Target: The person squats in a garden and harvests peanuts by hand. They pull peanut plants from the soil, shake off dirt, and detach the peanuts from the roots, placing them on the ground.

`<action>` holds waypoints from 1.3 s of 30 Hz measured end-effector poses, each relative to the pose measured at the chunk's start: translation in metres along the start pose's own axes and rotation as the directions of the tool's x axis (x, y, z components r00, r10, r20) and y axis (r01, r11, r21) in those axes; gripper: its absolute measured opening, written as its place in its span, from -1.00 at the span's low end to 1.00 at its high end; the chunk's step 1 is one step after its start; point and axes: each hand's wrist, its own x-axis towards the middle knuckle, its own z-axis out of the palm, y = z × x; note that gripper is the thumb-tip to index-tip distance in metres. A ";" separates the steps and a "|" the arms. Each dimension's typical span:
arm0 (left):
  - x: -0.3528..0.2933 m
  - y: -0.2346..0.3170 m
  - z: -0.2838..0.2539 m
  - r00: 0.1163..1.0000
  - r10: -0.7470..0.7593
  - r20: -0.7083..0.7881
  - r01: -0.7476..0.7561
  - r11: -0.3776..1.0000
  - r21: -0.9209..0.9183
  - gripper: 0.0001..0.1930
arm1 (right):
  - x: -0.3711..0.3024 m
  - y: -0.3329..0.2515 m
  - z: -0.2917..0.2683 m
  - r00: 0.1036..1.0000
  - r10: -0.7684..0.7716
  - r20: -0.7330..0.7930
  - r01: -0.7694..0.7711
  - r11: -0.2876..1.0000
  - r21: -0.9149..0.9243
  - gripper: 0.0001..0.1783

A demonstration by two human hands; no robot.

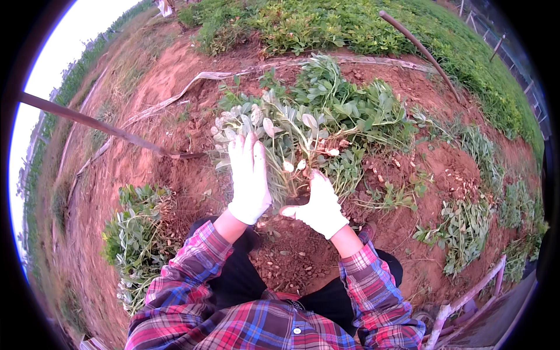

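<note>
In front of me lies a peanut plant (270, 128) with leafy stems, and pale pods (289, 166) hang by its roots. My left hand (249, 181), in a white glove, is held flat against the left side of the leaves, its fingers stretched out and holding nothing. My right hand (321, 205), gloved too, is beside the pods, its fingertips at the root end and its thumb spread to the left. The fingers of the right hand point away from me and do not look wrapped round anything. Leaves hide part of the stems.
A leafy heap (140, 233) lies at left, and pulled plants with pods (464, 227) lie at right. One wooden pole (99, 123) slants in from the left, another pole (423, 52) stands far right. A metal frame (446, 315) is near right. Loose soil (291, 262) lies between my legs.
</note>
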 end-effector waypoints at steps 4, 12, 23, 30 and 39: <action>-0.004 0.000 0.009 0.993 0.019 0.115 -0.023 0.999 0.028 -0.39 | 0.005 -0.006 0.023 0.965 0.248 0.087 -0.260 0.952 0.163 0.20; -0.009 -0.019 0.002 0.940 -0.293 0.175 0.325 0.924 -0.202 0.12 | 0.023 0.039 0.041 0.940 0.339 -0.039 -0.262 0.790 0.554 -0.44; -0.016 -0.019 0.008 0.128 0.004 0.992 0.932 0.340 -0.121 -0.35 | 0.016 0.023 -0.010 0.944 0.250 0.215 -0.320 0.534 0.783 -0.62; -0.010 0.022 0.023 0.520 -0.105 0.848 0.843 -0.099 -0.529 -0.49 | 0.022 0.035 0.010 0.987 -0.151 -0.050 0.159 0.951 0.265 -0.51; -0.010 0.007 0.038 0.323 -0.456 0.829 0.666 -0.513 -0.541 -0.61 | 0.032 0.041 -0.041 0.930 0.350 -0.114 -0.077 0.489 0.869 -0.45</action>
